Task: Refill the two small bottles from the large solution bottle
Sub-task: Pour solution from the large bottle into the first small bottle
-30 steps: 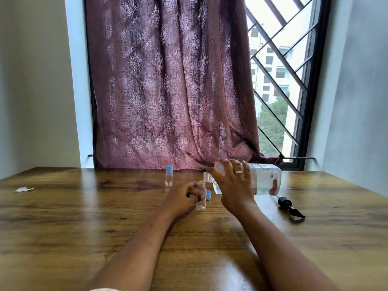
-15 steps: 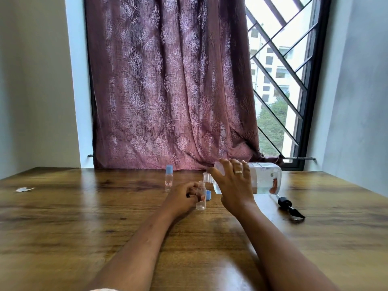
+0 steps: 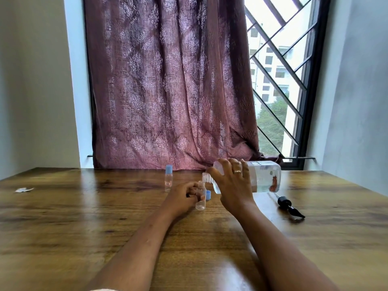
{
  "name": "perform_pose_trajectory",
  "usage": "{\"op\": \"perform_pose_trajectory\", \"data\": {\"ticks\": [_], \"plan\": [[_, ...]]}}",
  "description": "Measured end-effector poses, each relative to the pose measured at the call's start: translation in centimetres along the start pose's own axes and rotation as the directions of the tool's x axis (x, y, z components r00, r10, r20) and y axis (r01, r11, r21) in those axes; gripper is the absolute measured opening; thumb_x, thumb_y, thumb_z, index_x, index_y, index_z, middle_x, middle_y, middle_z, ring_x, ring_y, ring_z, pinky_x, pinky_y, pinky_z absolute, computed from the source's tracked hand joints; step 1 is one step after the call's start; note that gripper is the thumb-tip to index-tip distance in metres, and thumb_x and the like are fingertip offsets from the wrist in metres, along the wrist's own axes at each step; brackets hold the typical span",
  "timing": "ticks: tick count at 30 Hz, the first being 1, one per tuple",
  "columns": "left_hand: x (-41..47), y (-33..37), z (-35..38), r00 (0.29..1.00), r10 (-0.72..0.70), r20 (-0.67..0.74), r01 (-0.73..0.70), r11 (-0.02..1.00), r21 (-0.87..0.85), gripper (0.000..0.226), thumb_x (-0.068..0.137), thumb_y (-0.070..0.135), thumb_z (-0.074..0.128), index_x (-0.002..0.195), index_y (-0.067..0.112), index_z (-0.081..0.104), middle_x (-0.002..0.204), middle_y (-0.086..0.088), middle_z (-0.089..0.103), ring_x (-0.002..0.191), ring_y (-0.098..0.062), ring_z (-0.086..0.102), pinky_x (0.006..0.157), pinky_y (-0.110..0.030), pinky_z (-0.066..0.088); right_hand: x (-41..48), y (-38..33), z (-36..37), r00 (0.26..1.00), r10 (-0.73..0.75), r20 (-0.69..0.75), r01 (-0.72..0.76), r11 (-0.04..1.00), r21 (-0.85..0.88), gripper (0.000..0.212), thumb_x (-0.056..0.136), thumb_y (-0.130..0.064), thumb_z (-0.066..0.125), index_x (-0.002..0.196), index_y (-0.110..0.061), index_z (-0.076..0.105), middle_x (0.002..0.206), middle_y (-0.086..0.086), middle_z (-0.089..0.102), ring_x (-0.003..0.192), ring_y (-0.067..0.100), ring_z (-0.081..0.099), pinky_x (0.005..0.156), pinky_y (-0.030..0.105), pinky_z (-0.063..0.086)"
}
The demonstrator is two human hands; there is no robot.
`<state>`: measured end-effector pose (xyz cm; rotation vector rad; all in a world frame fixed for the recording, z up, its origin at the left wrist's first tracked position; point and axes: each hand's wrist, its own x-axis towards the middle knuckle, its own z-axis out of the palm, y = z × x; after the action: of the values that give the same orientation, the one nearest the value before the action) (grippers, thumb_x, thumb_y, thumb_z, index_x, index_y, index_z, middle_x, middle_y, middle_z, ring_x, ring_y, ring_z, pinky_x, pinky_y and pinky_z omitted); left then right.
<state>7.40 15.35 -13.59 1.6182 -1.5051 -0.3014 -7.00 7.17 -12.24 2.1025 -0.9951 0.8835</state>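
My right hand grips the large clear solution bottle, tipped on its side with its ribbed neck just above the mouth of a small uncapped bottle. My left hand holds that small bottle upright on the wooden table. Its blue cap lies right behind it. A second small bottle with a blue cap on stands upright farther back to the left, apart from both hands.
A black pump top with its tube lies on the table to the right of the large bottle. A small scrap of paper lies at the far left. A maroon curtain hangs behind the table's far edge.
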Motion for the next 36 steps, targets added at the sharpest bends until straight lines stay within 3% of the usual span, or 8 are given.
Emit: {"op": "perform_pose_trajectory", "data": {"ticks": [7, 17, 21, 28, 33, 36], "plan": [[0.12, -0.2, 0.07, 1.0, 0.011, -0.011, -0.012, 1.0, -0.011, 0.034, 0.084, 0.021, 0.065, 0.118, 0.024, 0.059, 0.104, 0.005, 0.067, 0.096, -0.008, 0.061, 0.073, -0.01, 0.04, -0.03, 0.03, 0.09, 0.999, 0.002, -0.032, -0.003, 1.0, -0.01, 0.079, 0.039, -0.002, 0.072, 0.109, -0.032, 0.05, 0.124, 0.01, 0.051, 0.114, 0.038, 0.047, 0.102, 0.052, 0.021], [0.17, -0.27, 0.15, 1.0, 0.008, -0.005, -0.008, 1.0, -0.027, 0.036, 0.084, 0.027, 0.068, 0.118, 0.025, 0.058, 0.106, 0.005, 0.068, 0.096, -0.005, 0.06, 0.072, -0.01, 0.039, 0.0, 0.04, 0.03, 1.0, 0.005, -0.011, -0.005, 1.0, 0.004, 0.082, 0.039, 0.0, 0.071, 0.111, -0.032, 0.047, 0.124, 0.011, 0.051, 0.115, 0.039, 0.048, 0.103, 0.051, 0.019], [0.35, -0.47, 0.19, 1.0, -0.014, 0.001, 0.014, 1.0, -0.022, 0.039, 0.083, 0.028, 0.067, 0.121, 0.025, 0.057, 0.109, 0.003, 0.068, 0.101, -0.008, 0.061, 0.082, -0.02, 0.046, 0.03, 0.0, 0.05, 1.0, 0.007, -0.014, -0.007, 1.0, 0.012, 0.084, 0.038, 0.0, 0.071, 0.111, -0.032, 0.046, 0.124, 0.011, 0.052, 0.114, 0.04, 0.048, 0.102, 0.051, 0.019], [0.33, -0.47, 0.17, 1.0, 0.01, -0.003, -0.01, 1.0, -0.012, 0.039, 0.084, 0.026, 0.067, 0.121, 0.024, 0.057, 0.108, 0.004, 0.067, 0.1, -0.008, 0.06, 0.073, -0.009, 0.039, 0.06, 0.0, 0.03, 1.0, 0.003, -0.011, -0.003, 1.0, 0.013, 0.083, 0.039, 0.0, 0.072, 0.111, -0.032, 0.047, 0.124, 0.011, 0.052, 0.115, 0.039, 0.048, 0.103, 0.051, 0.019], [0.27, -0.32, 0.06, 0.999, 0.034, -0.008, -0.034, 0.999, 0.008, 0.031, 0.084, 0.014, 0.064, 0.113, 0.024, 0.061, 0.09, 0.012, 0.064, 0.079, 0.006, 0.055, 0.066, -0.007, 0.04, 0.02, 0.0, 0.05, 1.0, 0.014, -0.003, -0.014, 1.0, 0.0, 0.084, 0.037, 0.0, 0.072, 0.111, -0.032, 0.048, 0.124, 0.01, 0.051, 0.115, 0.038, 0.047, 0.104, 0.051, 0.019], [0.35, -0.49, 0.11, 0.999, 0.035, -0.014, -0.035, 0.999, 0.006, 0.031, 0.084, 0.02, 0.066, 0.114, 0.023, 0.061, 0.096, 0.004, 0.069, 0.081, 0.002, 0.058, 0.064, 0.002, 0.039, 0.08, -0.07, 0.09, 1.0, 0.013, -0.01, -0.013, 1.0, 0.002, 0.084, 0.038, 0.0, 0.072, 0.111, -0.033, 0.048, 0.124, 0.009, 0.05, 0.115, 0.038, 0.047, 0.105, 0.051, 0.021]]}}
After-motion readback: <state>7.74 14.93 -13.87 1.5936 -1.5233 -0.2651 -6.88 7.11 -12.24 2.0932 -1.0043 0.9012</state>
